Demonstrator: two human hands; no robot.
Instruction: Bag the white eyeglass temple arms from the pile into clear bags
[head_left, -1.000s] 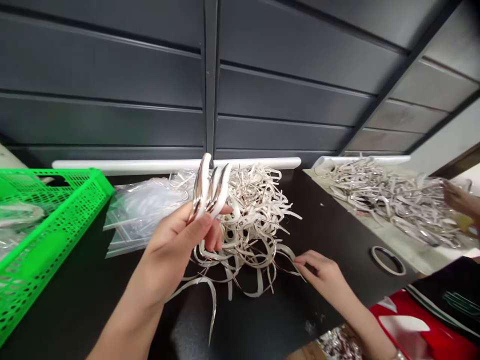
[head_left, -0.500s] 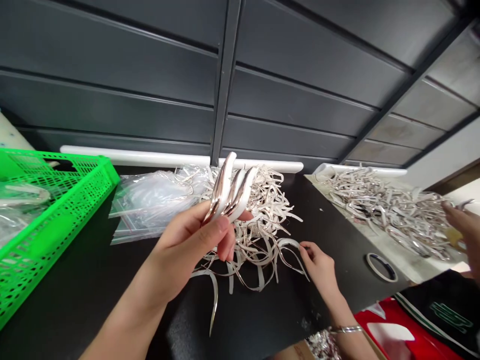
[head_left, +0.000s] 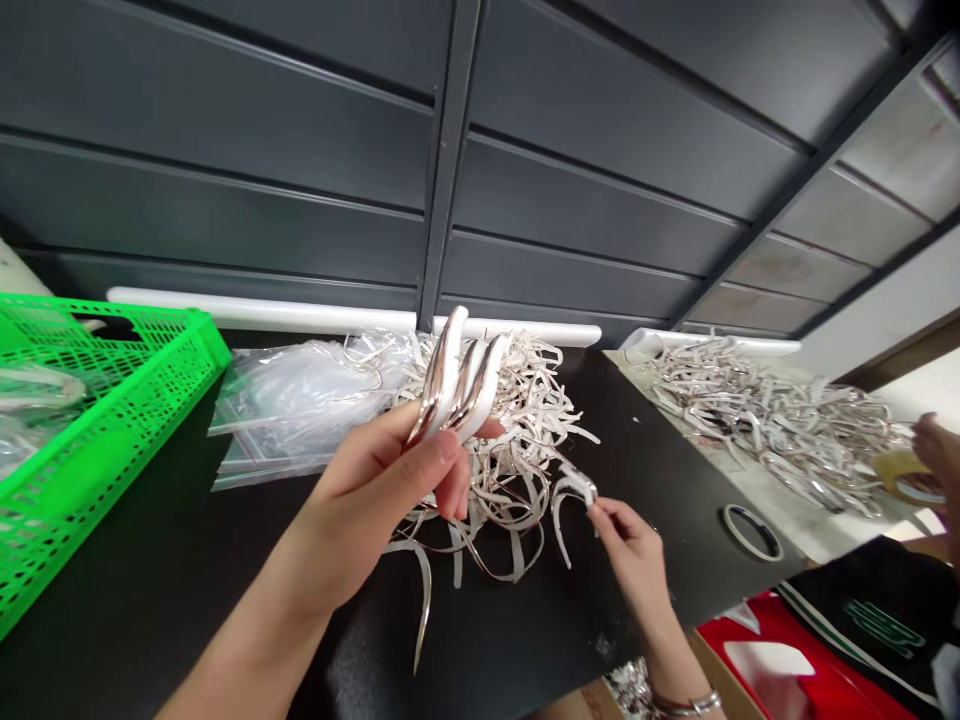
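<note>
Several curved strips (head_left: 448, 375), shiny metallic on one side and white on the other, stand upright in my left hand (head_left: 390, 485), pinched between thumb and fingers. Behind them a tangled heap of similar strips (head_left: 532, 400) covers the middle of the black table (head_left: 480, 640). My right hand (head_left: 634, 555), with a bracelet at the wrist, pinches the end of a curved strip (head_left: 577, 483) at the heap's right front edge. One loose strip (head_left: 426, 600) hangs toward the front of the table, below my left hand.
Clear plastic bags (head_left: 300, 400) lie left of the heap, beside a green perforated basket (head_left: 112, 440). At the right are a tape roll (head_left: 752, 532), a second strip pile (head_left: 780, 430) and another person's hand (head_left: 937, 450) near yellowish tape (head_left: 896, 470). A box (head_left: 581, 705) sits below.
My right hand has drawn back slightly and turned the pinched strip, whose end now rises at the fingertips. My left hand holds its strips nearly unmoved. The view has shifted slightly.
</note>
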